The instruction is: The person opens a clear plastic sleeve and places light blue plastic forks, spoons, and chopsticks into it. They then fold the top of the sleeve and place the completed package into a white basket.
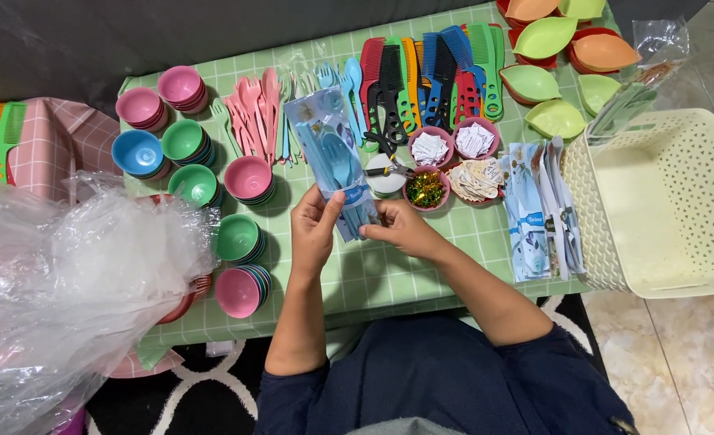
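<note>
While both hands pinch the clear cutlery packet [334,161] mid-frame, left hand [315,229] and right hand [401,227] fingers closed on its bottom edge, we'd keep the 2 grips level.

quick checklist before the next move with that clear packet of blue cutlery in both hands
1. Packet held by both hands: ok, left hand and right hand grip its lower end.
2. Blue cutlery inside the packet: ok, a blue spoon shape shows through.
3. Lower end sealed: cannot tell, fingers cover it.
4. Cream basket has room: ok, its floor shows bare.
5. Small bowls of tags within reach: ok, just beyond the right hand.
6. Scissors free: ok, lying beside the packet.
</note>
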